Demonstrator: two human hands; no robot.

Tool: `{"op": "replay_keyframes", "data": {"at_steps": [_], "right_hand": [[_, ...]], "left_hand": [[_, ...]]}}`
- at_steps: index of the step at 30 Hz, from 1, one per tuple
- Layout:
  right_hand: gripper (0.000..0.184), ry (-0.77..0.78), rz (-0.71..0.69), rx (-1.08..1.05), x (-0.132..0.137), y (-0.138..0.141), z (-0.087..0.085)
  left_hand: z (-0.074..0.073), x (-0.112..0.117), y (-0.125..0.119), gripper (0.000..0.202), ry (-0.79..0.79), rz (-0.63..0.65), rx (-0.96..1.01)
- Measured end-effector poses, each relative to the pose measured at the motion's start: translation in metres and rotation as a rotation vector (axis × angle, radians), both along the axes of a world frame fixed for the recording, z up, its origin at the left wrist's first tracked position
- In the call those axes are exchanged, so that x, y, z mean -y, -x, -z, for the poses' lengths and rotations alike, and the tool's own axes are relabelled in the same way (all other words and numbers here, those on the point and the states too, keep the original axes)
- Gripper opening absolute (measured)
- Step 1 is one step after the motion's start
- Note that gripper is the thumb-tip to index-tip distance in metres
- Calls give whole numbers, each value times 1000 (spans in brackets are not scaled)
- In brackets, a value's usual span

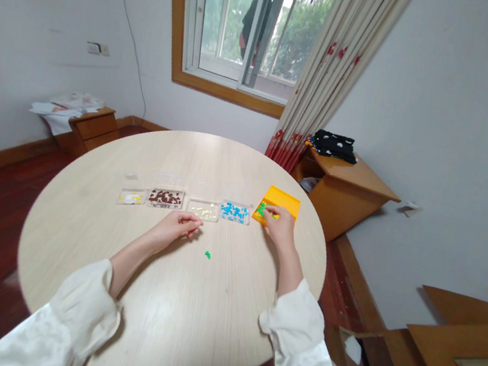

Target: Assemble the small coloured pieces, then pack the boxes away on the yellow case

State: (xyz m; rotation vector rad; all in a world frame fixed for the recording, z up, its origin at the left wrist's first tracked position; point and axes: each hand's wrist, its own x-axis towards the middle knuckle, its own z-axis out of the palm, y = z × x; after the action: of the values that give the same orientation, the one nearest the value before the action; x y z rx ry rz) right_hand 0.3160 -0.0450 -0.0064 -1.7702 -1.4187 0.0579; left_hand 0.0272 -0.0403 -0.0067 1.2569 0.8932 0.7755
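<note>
My right hand (280, 223) reaches into an open orange-yellow box (284, 199), its fingertips pinched together among small green pieces (262, 208). Whether a piece sits between those fingertips is hidden. My left hand (181, 225) is over the table just in front of a clear box with pale yellow pieces (208, 210). Its fingers are drawn together in a pinch, and what they hold, if anything, is too small to make out. A little cluster of green pieces (208, 255) lies on the tabletop between my hands.
On the round table (188, 320), a box of blue pieces (234, 212), a box of dark brown pieces (165, 197) and a box with a few yellow pieces (132, 197) stand in a row. Wooden cabinets (353, 180) flank the table behind; a curtain (333, 68) hangs by the window.
</note>
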Motion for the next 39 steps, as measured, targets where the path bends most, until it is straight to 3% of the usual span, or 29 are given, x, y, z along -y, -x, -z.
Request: {"op": "replay_keyframes", "data": {"at_steps": [4, 10, 14, 17, 19, 21, 25, 29, 34, 39], "right_hand": [[21, 185, 159, 66, -1, -20, 10], [19, 336, 173, 141, -1, -20, 11], [20, 340, 200, 140, 0, -19, 9], [21, 225, 179, 76, 0, -15, 3], [22, 129, 69, -29, 2, -8, -3], [23, 94, -131, -155, 5, 4, -9], [21, 281, -631, -255, 18, 40, -15], [14, 499, -911, -230, 30, 72, -14], [13, 577, -955, -224, 33, 81, -14], [11, 596, -929, -237, 32, 79, -17]], "left_hand": [[0, 0, 0, 20, -27, 11, -18], [-3, 1, 0, 20, -23, 0, -23], [-3, 2, 0, 19, -38, -3, -23], [-4, 3, 0, 19, -51, -9, -26], [-6, 3, 0, 19, -78, -14, -38], [-7, 3, 1, 19, -120, -16, -72], [-6, 6, -1, 19, -247, 69, -202], [-3, 12, -5, 18, -458, 266, -318], [4, 13, -8, 11, -648, 361, -378], [7, 11, -9, 13, -703, 365, -405]]}}
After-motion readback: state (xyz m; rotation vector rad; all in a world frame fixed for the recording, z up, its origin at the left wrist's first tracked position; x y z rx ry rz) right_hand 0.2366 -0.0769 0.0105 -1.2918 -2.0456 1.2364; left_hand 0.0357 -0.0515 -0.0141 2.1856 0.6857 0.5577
